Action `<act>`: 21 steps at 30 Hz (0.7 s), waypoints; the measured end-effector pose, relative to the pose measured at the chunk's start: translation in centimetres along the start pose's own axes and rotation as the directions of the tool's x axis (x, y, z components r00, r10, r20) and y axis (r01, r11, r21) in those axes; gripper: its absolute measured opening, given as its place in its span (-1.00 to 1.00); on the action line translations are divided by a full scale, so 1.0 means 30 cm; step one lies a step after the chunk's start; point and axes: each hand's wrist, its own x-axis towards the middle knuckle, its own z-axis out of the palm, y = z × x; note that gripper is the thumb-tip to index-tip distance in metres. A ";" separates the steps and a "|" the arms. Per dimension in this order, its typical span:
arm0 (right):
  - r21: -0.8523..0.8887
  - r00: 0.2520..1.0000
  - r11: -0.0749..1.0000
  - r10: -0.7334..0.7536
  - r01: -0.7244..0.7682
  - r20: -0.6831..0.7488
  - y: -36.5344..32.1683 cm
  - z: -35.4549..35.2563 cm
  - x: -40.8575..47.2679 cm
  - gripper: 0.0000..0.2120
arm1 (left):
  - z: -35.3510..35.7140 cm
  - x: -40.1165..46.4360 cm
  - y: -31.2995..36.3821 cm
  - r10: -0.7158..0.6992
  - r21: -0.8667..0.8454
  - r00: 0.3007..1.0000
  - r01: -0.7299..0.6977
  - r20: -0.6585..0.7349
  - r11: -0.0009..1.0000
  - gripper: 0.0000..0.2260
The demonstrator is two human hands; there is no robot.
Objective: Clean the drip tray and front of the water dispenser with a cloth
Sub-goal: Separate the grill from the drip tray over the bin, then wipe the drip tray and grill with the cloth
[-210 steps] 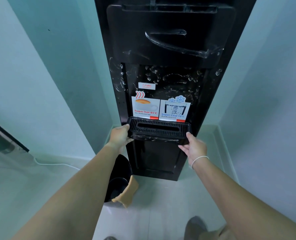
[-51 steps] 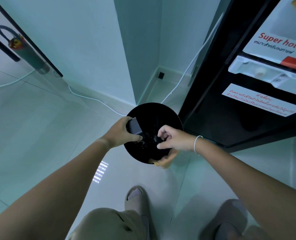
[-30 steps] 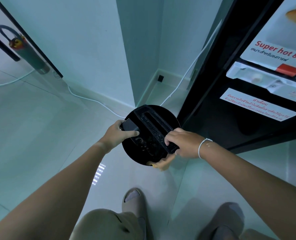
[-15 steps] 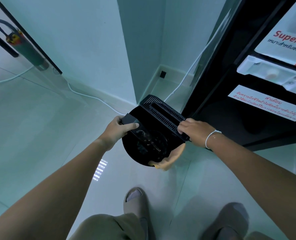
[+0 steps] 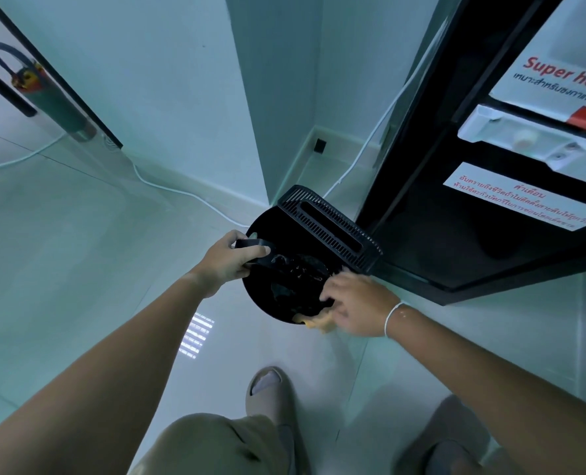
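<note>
tray (image 5: 329, 224) is off the dispenser (image 5: 490, 207), over the black bucket (image 5: 260, 299) left of it. your left hand (image 5: 228, 262) clamps the tray's near end, your right hand (image 5: 356, 308) has loose fingers at the tan cloth (image 5: 319, 323). wiping hasn't started i think, front's untouched.

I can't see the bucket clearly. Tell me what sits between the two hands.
In the head view, the open mouth of the black bucket lies between the left hand and right hand, with the drip tray grille propped across its far rim.
</note>
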 end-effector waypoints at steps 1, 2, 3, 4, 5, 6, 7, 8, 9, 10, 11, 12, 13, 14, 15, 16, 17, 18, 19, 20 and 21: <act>-0.016 0.995 1.000 0.001 0.000 0.099 -0.012 0.018 -0.008 -0.60 | -0.004 -0.008 0.001 -0.008 0.004 1.000 0.008 -0.001 1.000 -0.76; -0.056 0.985 0.998 0.010 -0.001 0.175 -0.018 0.032 -0.014 -0.55 | -0.007 -0.017 0.000 -0.017 0.005 1.000 0.017 -0.001 1.000 -0.75; -0.106 0.975 0.994 0.024 0.000 0.223 -0.021 0.042 -0.019 -0.53 | -0.010 -0.027 -0.001 -0.025 0.008 1.000 0.025 -0.002 1.000 -0.75; -0.155 0.970 0.988 0.037 0.001 0.239 -0.028 0.047 -0.023 -0.54 | -0.014 -0.038 -0.004 -0.032 0.019 0.999 0.032 -0.003 0.999 -0.74; -0.198 0.971 0.980 0.051 -0.004 0.233 -0.035 0.050 -0.026 -0.58 | -0.015 -0.049 -0.007 -0.039 0.037 0.999 0.039 -0.001 0.999 -0.74; -0.237 0.975 0.971 0.064 -0.011 0.214 -0.049 0.046 -0.026 -0.62 | -0.020 -0.063 -0.009 -0.045 0.055 0.999 0.045 0.005 0.997 -0.73; -0.272 0.978 0.962 0.077 -0.021 0.195 -0.059 0.043 -0.024 -0.64 | -0.020 -0.073 -0.010 -0.052 0.065 0.998 0.051 0.018 0.997 -0.74; -0.301 0.979 0.953 0.089 -0.031 0.182 -0.070 0.038 -0.021 -0.66 | -0.021 -0.083 -0.009 -0.056 0.070 0.998 0.054 0.029 0.996 -0.74; -0.316 0.980 0.948 0.099 -0.040 0.175 -0.082 0.033 -0.018 -0.67 | -0.025 -0.095 -0.008 -0.055 0.073 0.998 0.053 0.033 0.996 -0.75; -0.320 0.978 0.946 0.112 -0.050 0.178 -0.092 0.029 -0.016 -0.67 | -0.027 -0.103 -0.006 -0.052 0.079 0.998 0.049 0.035 0.996 -0.76; -0.315 0.976 0.947 0.126 -0.065 0.179 -0.097 0.027 -0.016 -0.66 | -0.027 -0.109 -0.004 -0.050 0.086 0.998 0.047 0.035 0.995 -0.79; -0.295 0.976 0.952 0.140 -0.086 0.167 -0.100 0.027 -0.019 -0.66 | -0.027 -0.116 -0.002 -0.050 0.086 0.998 0.047 0.033 0.995 -0.82; -0.261 0.979 0.959 0.152 -0.112 0.138 -0.102 0.026 -0.023 -0.66 | -0.025 -0.123 0.002 -0.052 0.078 0.998 0.049 0.028 0.996 -0.85; -0.213 0.982 0.968 0.159 -0.135 0.099 -0.100 0.025 -0.027 -0.68 | -0.022 -0.127 0.003 -0.058 0.070 0.998 0.056 0.025 0.996 -0.86; -0.143 0.986 0.978 0.160 -0.151 0.048 -0.099 0.025 -0.033 -0.70 | -0.018 -0.134 0.004 -0.064 0.064 0.998 0.062 0.022 0.996 -0.87; -0.039 0.987 0.986 0.162 -0.162 -0.014 -0.098 0.021 -0.039 -0.75 | -0.014 -0.142 0.005 -0.065 0.062 0.998 0.064 0.021 0.996 -0.89; 0.106 0.979 0.979 0.184 -0.175 -0.087 -0.100 0.018 -0.043 -0.79 | -0.009 -0.149 0.006 -0.063 0.058 0.998 0.062 0.021 0.996 -0.90; 0.275 0.959 0.942 0.241 -0.194 -0.150 -0.106 0.011 -0.048 -0.85 | -0.006 -0.156 0.007 -0.057 0.048 0.998 0.056 0.021 0.997 -0.87; 0.447 0.927 0.869 0.324 -0.212 -0.190 -0.115 -0.002 -0.052 -0.89 | -0.002 -0.164 0.010 -0.048 0.030 0.999 0.048 0.020 0.998 -0.82; 0.614 0.885 0.759 0.419 -0.218 -0.203 -0.125 -0.017 -0.051 -0.89 | 0.000 -0.170 0.013 -0.039 0.010 0.999 0.038 0.015 0.999 -0.77; 0.759 0.838 0.619 0.510 -0.202 -0.193 -0.139 -0.031 -0.049 -0.85 | 0.002 -0.175 0.016 -0.027 -0.008 1.000 0.027 0.006 1.000 -0.74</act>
